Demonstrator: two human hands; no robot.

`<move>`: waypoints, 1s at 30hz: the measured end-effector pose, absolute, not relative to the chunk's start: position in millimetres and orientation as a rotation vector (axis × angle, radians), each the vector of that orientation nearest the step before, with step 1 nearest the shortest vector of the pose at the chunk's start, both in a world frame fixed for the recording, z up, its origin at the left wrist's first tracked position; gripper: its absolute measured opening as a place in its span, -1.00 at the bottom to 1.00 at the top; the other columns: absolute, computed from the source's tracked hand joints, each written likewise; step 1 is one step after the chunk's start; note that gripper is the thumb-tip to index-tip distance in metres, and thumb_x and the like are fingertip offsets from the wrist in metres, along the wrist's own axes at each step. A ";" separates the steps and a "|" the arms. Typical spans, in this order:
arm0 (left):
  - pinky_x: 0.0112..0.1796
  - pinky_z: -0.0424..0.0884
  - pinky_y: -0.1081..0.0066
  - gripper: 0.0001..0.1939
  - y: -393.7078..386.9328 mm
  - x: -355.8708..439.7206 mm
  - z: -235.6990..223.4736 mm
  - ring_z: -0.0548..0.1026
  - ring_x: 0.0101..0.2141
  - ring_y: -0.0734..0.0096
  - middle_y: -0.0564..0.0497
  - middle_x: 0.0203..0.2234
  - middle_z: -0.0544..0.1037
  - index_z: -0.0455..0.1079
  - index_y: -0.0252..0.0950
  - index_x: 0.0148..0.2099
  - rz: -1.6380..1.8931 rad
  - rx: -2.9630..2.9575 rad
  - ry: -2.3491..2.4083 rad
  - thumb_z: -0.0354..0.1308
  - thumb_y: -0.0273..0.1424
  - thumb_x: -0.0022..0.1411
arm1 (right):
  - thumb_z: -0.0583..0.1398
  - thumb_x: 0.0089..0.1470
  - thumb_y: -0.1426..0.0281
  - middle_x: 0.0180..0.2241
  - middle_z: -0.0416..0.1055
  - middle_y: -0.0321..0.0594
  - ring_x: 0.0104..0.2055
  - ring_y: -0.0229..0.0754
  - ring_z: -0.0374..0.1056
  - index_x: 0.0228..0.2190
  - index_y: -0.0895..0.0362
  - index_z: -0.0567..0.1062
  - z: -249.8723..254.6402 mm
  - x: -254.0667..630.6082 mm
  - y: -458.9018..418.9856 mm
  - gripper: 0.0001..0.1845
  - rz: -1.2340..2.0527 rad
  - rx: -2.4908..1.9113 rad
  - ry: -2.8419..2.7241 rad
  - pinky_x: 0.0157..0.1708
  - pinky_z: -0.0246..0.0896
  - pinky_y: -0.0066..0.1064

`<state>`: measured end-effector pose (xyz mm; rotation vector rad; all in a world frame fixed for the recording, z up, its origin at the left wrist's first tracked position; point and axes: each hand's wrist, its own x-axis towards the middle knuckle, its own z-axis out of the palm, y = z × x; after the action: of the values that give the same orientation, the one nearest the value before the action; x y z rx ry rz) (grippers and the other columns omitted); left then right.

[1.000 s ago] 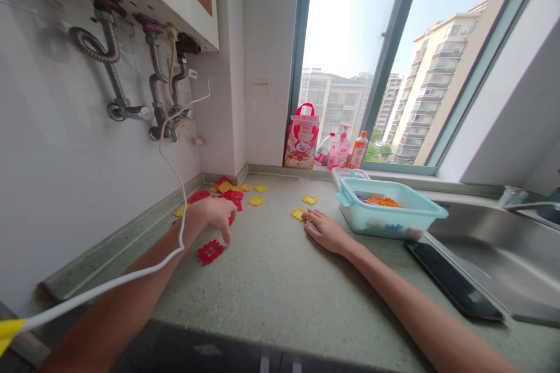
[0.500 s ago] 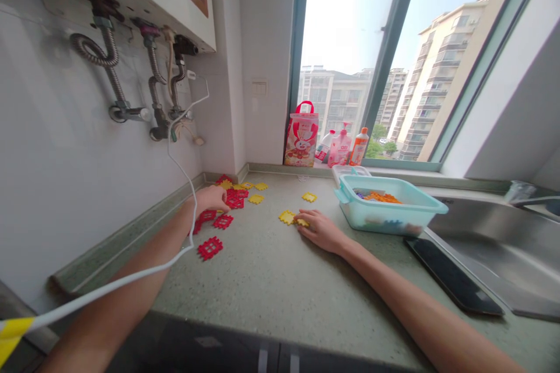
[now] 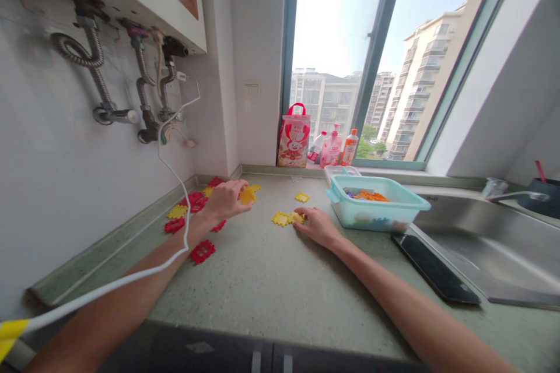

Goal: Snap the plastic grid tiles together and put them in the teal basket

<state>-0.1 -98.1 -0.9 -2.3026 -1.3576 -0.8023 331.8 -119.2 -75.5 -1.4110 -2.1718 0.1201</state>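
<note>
My left hand (image 3: pixel 225 201) reaches across the counter with thumb and fingers closed around a yellow notched square building tile (image 3: pixel 247 195). Another yellow tile lies just behind its fingertips. My right hand (image 3: pixel 320 226) pinches a second yellow tile (image 3: pixel 297 218) at counter level. Touching or very near that one is a yellow tile (image 3: pixel 280 219) to its left. A single yellow tile (image 3: pixel 301 197) lies farther back. Several red tiles lie around my left hand and forearm, including a red tile (image 3: pixel 202 252) toward the front; the hand partly hides some.
A light-blue plastic tub (image 3: pixel 378 204) with orange and other coloured pieces stands at the right. Beside it are a black phone (image 3: pixel 435 268) and a steel sink (image 3: pixel 476 245). A white cable (image 3: pixel 131 275) crosses over my left forearm. Bottles (image 3: pixel 331 148) and a pink bag (image 3: pixel 294 141) line the windowsill.
My left hand has moved right, from the red tiles to a yellow tile, and closed around it. My right hand stays at its yellow tile. The view has shifted slightly.
</note>
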 end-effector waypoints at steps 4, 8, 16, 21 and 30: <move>-0.02 0.49 0.21 -0.57 -104.0 30.1 -23.3 0.60 -0.12 0.17 -0.08 -0.10 0.65 0.46 -0.24 0.08 -0.876 -2.563 -1.097 0.33 -0.17 0.24 | 0.32 0.19 0.28 -0.05 0.63 -0.13 -0.02 -0.05 0.47 0.06 0.07 0.59 -81.1 328.4 -117.6 -0.60 0.222 -1.229 -2.242 0.04 0.33 -0.26; 0.06 0.44 0.23 -0.66 -103.2 35.8 -36.6 0.59 -0.06 0.18 -0.04 -0.10 0.66 0.56 -0.19 0.02 -0.744 -2.884 -0.904 0.31 -0.15 0.29 | 0.31 0.21 0.30 -0.04 0.63 -0.15 -0.01 -0.06 0.46 0.06 0.06 0.59 -83.7 326.3 -116.8 -0.61 0.239 -1.157 -2.271 0.06 0.33 -0.26; 0.13 0.37 0.29 -0.59 -105.0 44.4 -48.5 0.53 0.05 0.20 -0.05 0.03 0.61 0.60 -0.08 0.12 -0.636 -3.148 -1.063 0.24 -0.02 0.36 | 0.32 0.17 0.31 -0.13 0.64 -0.18 -0.08 -0.06 0.48 -0.02 0.06 0.63 -78.2 326.7 -119.5 -0.67 0.208 -1.106 -2.282 0.01 0.35 -0.24; 0.11 0.37 0.27 -0.60 -109.3 47.6 -47.1 0.52 0.04 0.20 -0.06 0.02 0.59 0.58 -0.11 0.13 -0.622 -3.170 -1.044 0.26 -0.07 0.35 | 0.33 0.16 0.30 -0.14 0.65 -0.18 -0.08 -0.07 0.50 -0.09 0.04 0.65 -77.1 326.1 -120.0 -0.74 0.212 -1.070 -2.285 0.01 0.35 -0.26; 0.01 0.46 0.22 -0.25 -109.0 49.5 -53.3 0.57 -0.08 0.22 -0.08 -0.07 0.59 0.21 -0.18 0.29 -0.889 -3.224 -1.205 0.41 -0.10 0.18 | 0.35 0.12 0.30 -0.09 0.62 -0.16 -0.12 -0.07 0.50 -0.07 0.04 0.61 -68.3 333.4 -117.0 -0.68 0.172 -1.121 -2.015 -0.01 0.36 -0.22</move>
<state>49.5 -109.0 -53.3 -3.2244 -1.2049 -0.8891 333.4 -117.0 -68.3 -1.1208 -2.0148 0.1723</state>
